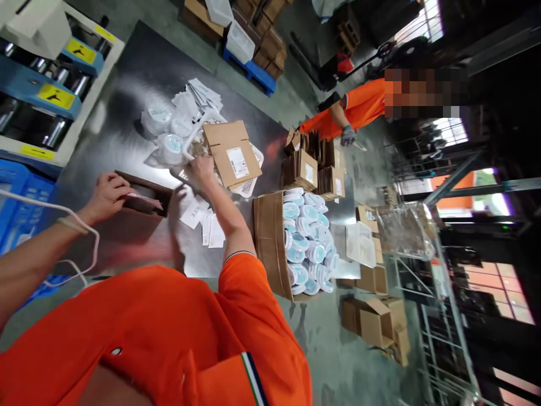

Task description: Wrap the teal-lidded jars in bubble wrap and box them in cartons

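At the near left of the metal table, my left hand (109,194) is closed on the end of a small open cardboard box (163,202), which has a flat pinkish item (146,201) inside. My right hand (203,171) reaches into a white plastic basket (249,188), its fingertips hidden among small contents. Over the basket lies a flat brown carton (230,152) with a white label. Round plastic-wrapped containers (171,145) and a fanned pile of white packets (205,95) are beyond it. White printed cards (194,212) rest on the table nearer my body.
A large carton (270,242) full of round white-and-teal containers (308,213) stands to the right. Folded cartons (300,170) are stacked behind it. Across the table is a person in orange (366,104) with a gloved hand. A roller conveyor (51,84) borders the left, with a white cable below.
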`<state>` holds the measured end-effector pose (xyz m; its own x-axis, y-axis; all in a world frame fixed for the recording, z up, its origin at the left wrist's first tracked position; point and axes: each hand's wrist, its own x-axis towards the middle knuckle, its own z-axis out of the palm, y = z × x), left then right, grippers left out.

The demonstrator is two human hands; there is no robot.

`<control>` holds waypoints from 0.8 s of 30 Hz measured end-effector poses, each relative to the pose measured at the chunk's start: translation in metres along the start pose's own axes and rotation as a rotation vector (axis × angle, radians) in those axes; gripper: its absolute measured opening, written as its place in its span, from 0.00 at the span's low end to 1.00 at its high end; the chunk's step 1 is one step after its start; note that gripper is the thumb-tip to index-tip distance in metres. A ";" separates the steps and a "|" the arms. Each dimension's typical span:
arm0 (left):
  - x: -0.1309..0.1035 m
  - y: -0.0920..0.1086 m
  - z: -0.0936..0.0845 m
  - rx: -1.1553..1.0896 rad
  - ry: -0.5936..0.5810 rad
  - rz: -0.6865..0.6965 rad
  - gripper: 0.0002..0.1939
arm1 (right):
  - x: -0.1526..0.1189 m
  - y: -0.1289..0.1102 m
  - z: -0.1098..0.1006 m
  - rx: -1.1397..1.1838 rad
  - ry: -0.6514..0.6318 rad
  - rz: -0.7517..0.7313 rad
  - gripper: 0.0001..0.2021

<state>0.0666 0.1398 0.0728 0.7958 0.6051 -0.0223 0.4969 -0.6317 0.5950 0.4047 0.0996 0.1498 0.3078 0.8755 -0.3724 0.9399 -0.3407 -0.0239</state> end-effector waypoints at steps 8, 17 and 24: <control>0.004 -0.027 0.014 -0.106 0.051 0.005 0.28 | -0.006 0.036 -0.001 -0.116 0.058 -0.075 0.17; 0.017 -0.058 0.026 -0.039 0.016 0.176 0.17 | -0.073 -0.055 0.029 0.157 0.016 -0.379 0.12; 0.037 -0.037 0.017 0.071 -0.160 -0.012 0.20 | -0.081 -0.040 0.076 0.491 0.198 -0.167 0.21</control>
<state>0.0833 0.1774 0.0358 0.8317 0.5316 -0.1604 0.5257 -0.6607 0.5359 0.3307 0.0164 0.1104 0.2273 0.9627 -0.1466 0.8134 -0.2705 -0.5149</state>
